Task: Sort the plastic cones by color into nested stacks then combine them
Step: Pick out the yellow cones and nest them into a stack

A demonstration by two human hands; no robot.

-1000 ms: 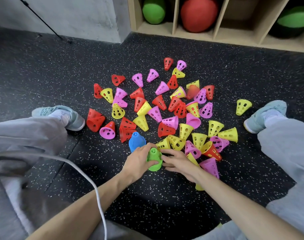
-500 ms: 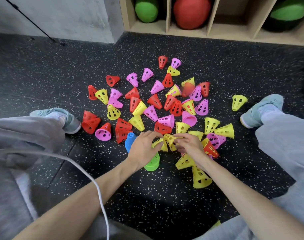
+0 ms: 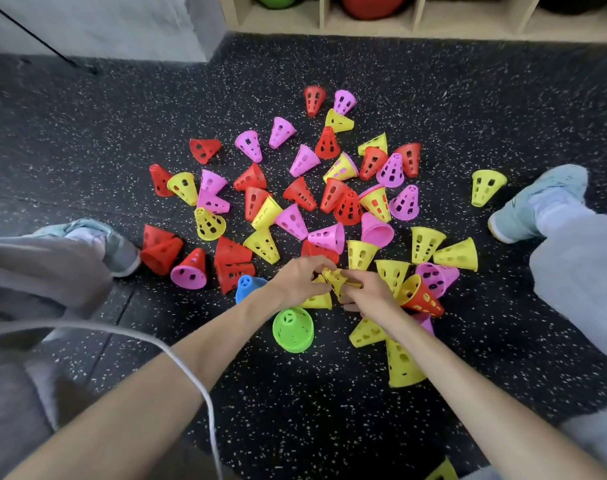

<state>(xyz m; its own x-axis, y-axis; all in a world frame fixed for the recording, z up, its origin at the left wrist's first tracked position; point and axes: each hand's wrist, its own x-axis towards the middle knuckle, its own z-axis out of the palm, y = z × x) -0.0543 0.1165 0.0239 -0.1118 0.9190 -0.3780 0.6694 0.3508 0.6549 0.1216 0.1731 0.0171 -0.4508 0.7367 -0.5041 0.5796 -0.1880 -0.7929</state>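
Several red, pink and yellow perforated cones lie scattered on the dark speckled floor (image 3: 295, 410). A green cone (image 3: 292, 329) stands upright near me, a blue cone (image 3: 247, 287) just left of my left hand. My left hand (image 3: 300, 278) and my right hand (image 3: 367, 292) meet over a small yellow cone (image 3: 336, 277), both pinching it at the pile's near edge. Another yellow cone (image 3: 317, 299) lies under my left fingers. Two yellow cones (image 3: 400, 365) lie by my right forearm.
My legs in grey trousers and light shoes (image 3: 537, 202) flank the pile on both sides. A white cable (image 3: 191, 372) crosses my left arm. A wooden shelf (image 3: 416, 27) with green and red balls runs along the far wall.
Both hands left the green cone, which now stands alone near me, and moved forward into the pile, closing on a yellow cone. The view tilted down.
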